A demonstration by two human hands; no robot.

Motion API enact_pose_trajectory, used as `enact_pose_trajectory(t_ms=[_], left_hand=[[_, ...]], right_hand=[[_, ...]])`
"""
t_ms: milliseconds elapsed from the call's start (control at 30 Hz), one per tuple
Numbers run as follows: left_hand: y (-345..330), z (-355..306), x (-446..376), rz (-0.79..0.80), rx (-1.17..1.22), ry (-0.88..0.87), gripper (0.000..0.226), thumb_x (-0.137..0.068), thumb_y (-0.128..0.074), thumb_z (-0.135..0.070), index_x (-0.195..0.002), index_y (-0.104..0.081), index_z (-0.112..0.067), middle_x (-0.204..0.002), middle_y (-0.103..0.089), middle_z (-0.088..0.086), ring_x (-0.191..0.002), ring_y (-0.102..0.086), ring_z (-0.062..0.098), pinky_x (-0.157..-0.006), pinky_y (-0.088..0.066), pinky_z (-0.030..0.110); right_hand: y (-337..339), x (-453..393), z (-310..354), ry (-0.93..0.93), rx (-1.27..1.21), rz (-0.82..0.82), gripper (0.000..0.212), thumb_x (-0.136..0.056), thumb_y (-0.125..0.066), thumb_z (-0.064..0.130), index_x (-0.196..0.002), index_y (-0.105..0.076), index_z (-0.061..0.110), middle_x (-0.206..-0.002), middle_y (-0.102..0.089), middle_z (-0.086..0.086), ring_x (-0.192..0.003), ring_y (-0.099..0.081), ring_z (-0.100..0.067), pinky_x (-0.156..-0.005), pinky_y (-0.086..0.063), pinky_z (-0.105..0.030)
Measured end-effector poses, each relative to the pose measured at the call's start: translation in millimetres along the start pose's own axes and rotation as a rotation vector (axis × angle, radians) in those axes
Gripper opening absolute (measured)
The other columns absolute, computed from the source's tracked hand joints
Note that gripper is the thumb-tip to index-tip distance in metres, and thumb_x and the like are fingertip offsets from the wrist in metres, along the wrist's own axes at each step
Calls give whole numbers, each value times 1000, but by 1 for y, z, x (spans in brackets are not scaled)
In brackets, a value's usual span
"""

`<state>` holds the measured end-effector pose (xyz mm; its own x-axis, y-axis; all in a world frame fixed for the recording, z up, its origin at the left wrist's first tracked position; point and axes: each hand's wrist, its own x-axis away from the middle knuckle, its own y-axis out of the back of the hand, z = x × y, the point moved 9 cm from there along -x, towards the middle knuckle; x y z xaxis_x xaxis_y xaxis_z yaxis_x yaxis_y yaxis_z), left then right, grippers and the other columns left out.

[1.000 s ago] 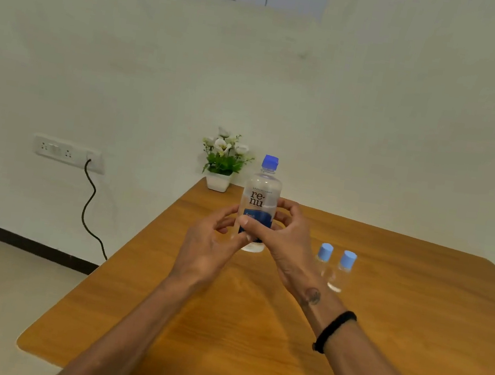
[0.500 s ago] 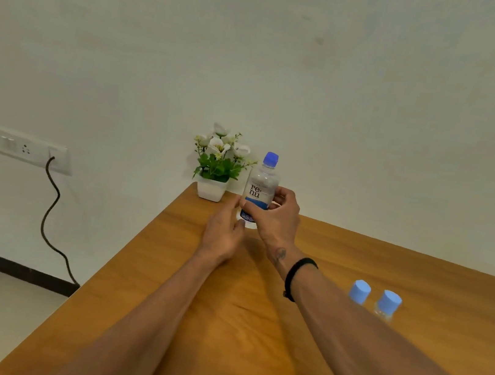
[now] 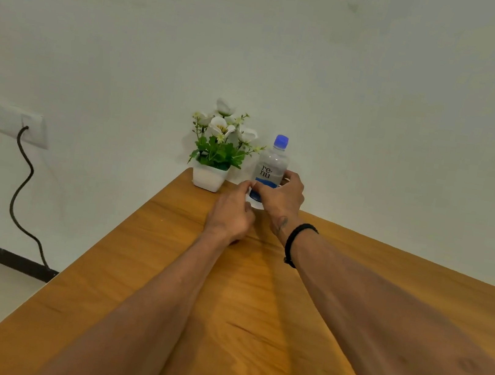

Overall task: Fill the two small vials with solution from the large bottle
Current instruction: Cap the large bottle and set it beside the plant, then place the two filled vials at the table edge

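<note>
Two arms stretched forward over a wooden table (image 3: 163, 271), reaching toward its far corner by the wall. Far left on the wall: a socket panel (image 3: 2, 118) with a black cable (image 3: 23, 186) plugged in and trailing down to the floor. At the table's far corner: a small white pot of white flowers (image 3: 218, 150), upright. Just right of it: the bottle (image 3: 270, 168), clear with a blue cap and a blue-and-white label, upright, base seemingly on the table. Left hand (image 3: 231, 213) low on the table near the bottle's base, fingers loosely curled, fingertips up at the bottle's lower left side; contact hard to tell, nothing clasped. Right hand (image 3: 282, 195) wrapped round the bottle's lower half, thumb across the front of the label, fingers behind. Black band (image 3: 295, 242) on the right wrist, small tattoo just beyond it.
</note>
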<state>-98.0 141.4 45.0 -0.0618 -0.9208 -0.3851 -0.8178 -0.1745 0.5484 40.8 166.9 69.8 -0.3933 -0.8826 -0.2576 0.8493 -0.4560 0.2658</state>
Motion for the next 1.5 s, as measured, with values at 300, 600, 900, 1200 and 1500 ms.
enact_pose_trajectory(t_ms=[300,600,900,1200,1500], left_hand=[[8,-5,10,-47,11,19,44,-98,-52,-3,-143,-52,-7,-130,-66,15,-119,-62,33,-100,-52,44],[38,-12,64,-186,81,203,55,-88,-76,-46,-135,-60,-22,-82,-67,-6,-81,-63,9,-84,-55,32],[35,-73,174,-8,72,211,47,-93,-72,-43,-135,-60,-27,-95,-67,-10,-90,-64,6,-88,-59,34],[-27,-142,223,165,-2,54,67,-79,-77,-63,-137,-57,-37,-105,-60,-23,-119,-57,14,-98,-56,40],[-37,-162,213,94,105,30,59,-80,-81,-55,-131,-63,-29,-115,-70,-11,-113,-62,10,-92,-54,29]], right_hand=[[2,17,4,-108,24,45,99,-76,-89,1,-159,-37,13,-148,-56,-12,-138,-55,-32,-111,-53,-46],[67,68,74,-61,-125,179,64,-87,-72,2,-146,-51,13,-123,-69,-8,-107,-71,-25,-89,-64,-41],[252,117,137,170,-124,172,38,-91,-70,1,-128,-64,8,-108,-77,-16,-91,-75,-20,-83,-67,-37],[340,176,24,-22,-72,47,34,-92,-79,43,-115,-71,19,-103,-78,-3,-94,-74,-22,-72,-59,-33],[292,190,-19,3,228,279,54,-69,-98,40,-114,-75,20,-100,-76,5,-94,-72,-9,-79,-58,-25]])
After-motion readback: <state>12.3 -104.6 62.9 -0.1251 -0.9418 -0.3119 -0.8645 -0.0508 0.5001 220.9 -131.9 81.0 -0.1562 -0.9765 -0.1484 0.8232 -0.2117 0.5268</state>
